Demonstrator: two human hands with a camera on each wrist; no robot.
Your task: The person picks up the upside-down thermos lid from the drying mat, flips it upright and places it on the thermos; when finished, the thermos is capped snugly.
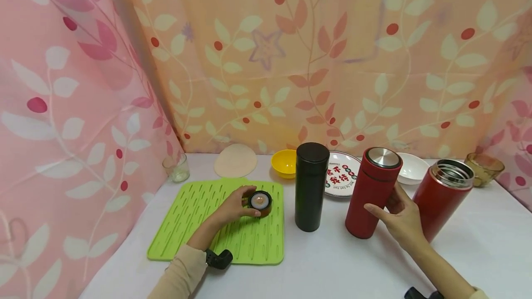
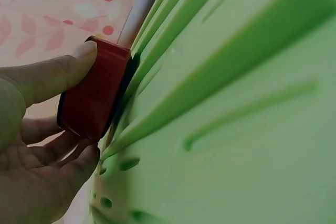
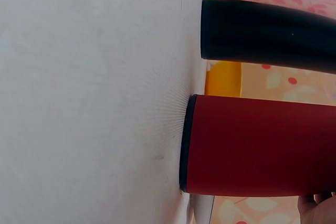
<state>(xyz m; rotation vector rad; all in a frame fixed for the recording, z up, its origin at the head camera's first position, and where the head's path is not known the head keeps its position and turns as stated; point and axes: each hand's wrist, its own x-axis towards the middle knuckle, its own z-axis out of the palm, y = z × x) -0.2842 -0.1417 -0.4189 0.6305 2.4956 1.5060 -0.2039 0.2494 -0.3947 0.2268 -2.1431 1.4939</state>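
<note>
My left hand (image 1: 234, 206) grips a red flask lid (image 1: 262, 209) between thumb and fingers at the green ridged drying mat (image 1: 191, 225). The lid's pale inside faces up; its red side (image 2: 97, 90) shows in the left wrist view, right at the mat. My right hand (image 1: 403, 220) holds a red thermos flask (image 1: 367, 197) with a silver-topped lid, thumb on its near side and fingers partly hidden behind it. The flask's base (image 3: 188, 145) meets the white table. Just right of that hand stands a second red thermos (image 1: 442, 202), lidless, its steel mouth showing.
A black thermos (image 1: 311, 188) stands between my hands. Behind are a yellow bowl (image 1: 284, 164), a printed plate (image 1: 342, 174), a white bowl (image 1: 412, 167) and a pale round disc (image 1: 235, 160). Glasses stand at the back left (image 1: 176, 168) and back right (image 1: 484, 170), before patterned curtains.
</note>
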